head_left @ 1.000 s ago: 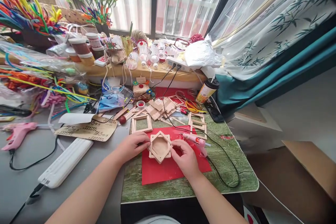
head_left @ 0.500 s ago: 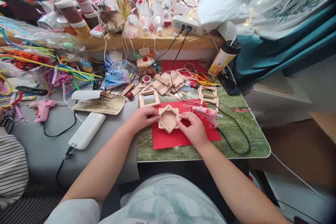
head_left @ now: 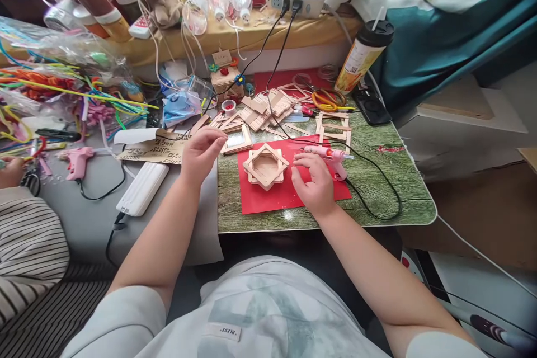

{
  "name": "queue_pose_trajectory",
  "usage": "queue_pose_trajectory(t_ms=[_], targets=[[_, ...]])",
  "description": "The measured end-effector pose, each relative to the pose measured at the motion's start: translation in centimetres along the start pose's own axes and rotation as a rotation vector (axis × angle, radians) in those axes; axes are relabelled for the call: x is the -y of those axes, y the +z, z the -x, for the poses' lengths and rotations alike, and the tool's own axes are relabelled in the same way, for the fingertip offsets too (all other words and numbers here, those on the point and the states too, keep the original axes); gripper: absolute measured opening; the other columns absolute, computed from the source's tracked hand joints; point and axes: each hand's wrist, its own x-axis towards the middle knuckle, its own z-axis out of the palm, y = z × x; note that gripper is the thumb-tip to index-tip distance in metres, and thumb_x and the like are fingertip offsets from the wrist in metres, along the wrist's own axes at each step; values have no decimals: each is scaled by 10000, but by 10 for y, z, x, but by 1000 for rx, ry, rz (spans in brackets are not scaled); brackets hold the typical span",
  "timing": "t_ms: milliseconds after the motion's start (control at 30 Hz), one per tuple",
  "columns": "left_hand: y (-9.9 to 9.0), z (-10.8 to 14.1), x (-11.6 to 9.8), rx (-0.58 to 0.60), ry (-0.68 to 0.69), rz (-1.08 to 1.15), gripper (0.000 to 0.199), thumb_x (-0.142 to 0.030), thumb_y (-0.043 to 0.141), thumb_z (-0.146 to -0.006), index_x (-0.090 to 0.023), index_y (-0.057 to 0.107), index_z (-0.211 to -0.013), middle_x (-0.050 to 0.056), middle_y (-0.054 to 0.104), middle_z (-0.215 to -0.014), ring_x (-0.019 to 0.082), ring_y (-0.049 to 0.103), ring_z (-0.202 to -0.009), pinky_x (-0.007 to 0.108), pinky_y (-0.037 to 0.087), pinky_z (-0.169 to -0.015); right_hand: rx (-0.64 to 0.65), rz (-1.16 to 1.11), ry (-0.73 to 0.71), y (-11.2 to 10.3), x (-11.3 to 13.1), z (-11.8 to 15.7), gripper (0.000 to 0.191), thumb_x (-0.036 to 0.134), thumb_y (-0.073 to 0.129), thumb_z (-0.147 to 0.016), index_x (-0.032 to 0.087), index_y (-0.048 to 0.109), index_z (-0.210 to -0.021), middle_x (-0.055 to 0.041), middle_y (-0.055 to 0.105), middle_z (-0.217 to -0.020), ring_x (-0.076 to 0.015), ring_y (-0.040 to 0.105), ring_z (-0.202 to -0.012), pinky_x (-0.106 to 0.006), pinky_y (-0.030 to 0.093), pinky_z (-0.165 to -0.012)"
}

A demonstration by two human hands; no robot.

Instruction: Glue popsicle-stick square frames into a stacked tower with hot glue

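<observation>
A star-shaped craft-stick frame (head_left: pixel 254 177), made of stacked squares turned against each other, lies on a red sheet (head_left: pixel 268 204). Apart from it on the left, my left hand (head_left: pixel 201 158) is raised with loosely bent fingers and nothing visible in them. Just right of the star, my right hand (head_left: pixel 314 183) hovers over the sheet, thumb apart from curved fingers, also holding nothing. Close beyond that hand lies a pink hot glue gun (head_left: pixel 335 163). A square stick frame (head_left: pixel 237 141) sits behind my left fingertips.
Behind the sheet are piled craft sticks (head_left: pixel 268 107), orange-handled scissors (head_left: pixel 327 99) and a ladder-like stick frame (head_left: pixel 334 127). A drink cup (head_left: pixel 364 59) stands at back right. Left are sandpaper (head_left: pixel 153 148), a white power strip (head_left: pixel 143 189), and another person's hand (head_left: pixel 12 172). Black cords cross the table.
Both hands have let go of the star-shaped frame and drawn apart, left hand up and leftward, right hand slightly rightward. The view has tilted down. The other person's hand shows more.
</observation>
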Motion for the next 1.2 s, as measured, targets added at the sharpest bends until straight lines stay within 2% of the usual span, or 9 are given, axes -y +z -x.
queue_pose_trajectory(t_ms=[33, 100, 200, 267, 400, 533, 700, 900, 1200], targets=[[-2, -2, -5, 39, 15, -48, 196, -438, 741, -1014, -249, 757, -964, 57, 751, -991, 218, 707, -984, 390, 579, -903, 13, -5, -14, -1, 1, 0, 122, 264, 668, -1024, 290, 737, -1121, -101, 777, -1190, -315, 735, -1194, -581, 571, -1139], [-3, -5, -16, 236, 42, -173, 177, -417, 750, -1009, -248, 765, -1061, 60, 768, -1035, 212, 708, -968, 373, 574, -877, 52, -15, -24, 0, 1, 0, 147, 259, 652, -1034, 286, 758, -1133, -99, 784, -1179, -304, 744, -1170, -564, 588, -1116], [2, 0, -30, 564, 168, -357, 239, -422, 710, -1033, -247, 769, -1184, 90, 796, -1180, 251, 718, -1098, 420, 556, -991, 125, -10, -30, 2, 0, -1, 176, 269, 644, -1050, 292, 796, -1136, -90, 799, -1184, -294, 748, -1156, -550, 601, -1092], [6, 6, -35, 663, 250, -454, 262, -432, 679, -1050, -252, 768, -1219, 101, 792, -1266, 279, 711, -1171, 445, 532, -1028, 179, -9, -49, 2, -1, -1, 180, 278, 662, -1046, 308, 816, -1134, -78, 812, -1189, -296, 748, -1153, -554, 602, -1091], [8, 16, -32, 655, 322, -603, 302, -460, 669, -1054, -268, 746, -1274, 95, 790, -1292, 309, 701, -1221, 458, 502, -1016, 259, 6, -96, 2, -1, 1, 185, 255, 692, -1033, 315, 837, -1131, -66, 832, -1186, -304, 734, -1167, -563, 599, -1083], [6, 20, -24, 683, 337, -618, 295, -417, 669, -1050, -280, 725, -1305, 79, 803, -1247, 309, 702, -1203, 466, 487, -1037, 274, 64, -112, 3, 0, 0, 171, 237, 703, -1026, 308, 848, -1080, -55, 843, -1135, -314, 725, -1149, -575, 596, -1062], [8, 24, -22, 698, 279, -596, 312, -398, 633, -1061, -258, 701, -1332, 94, 779, -1294, 306, 691, -1200, 470, 482, -1063, 282, 61, -127, 5, 2, -2, 185, 216, 687, -1030, 294, 850, -1067, -64, 844, -1111, -308, 730, -1114, -567, 610, -1053], [9, 32, -20, 670, 202, -575, 346, -418, 630, -1066, -267, 689, -1372, 107, 759, -1330, 314, 683, -1207, 486, 479, -1072, 312, 65, -96, 6, 1, -1, 189, 218, 693, -1020, 314, 845, -1077, -54, 840, -1109, -325, 716, -1160, -601, 591, -1092], [13, 31, -19, 682, 218, -570, 387, -467, 653, -1053, -268, 683, -1384, 118, 733, -1329, 337, 646, -1241, 504, 464, -1097, 309, 97, -127, 7, 0, -1, 185, 235, 669, -1031, 314, 820, -1102, -62, 827, -1170, -317, 718, -1169, -580, 577, -1087]])
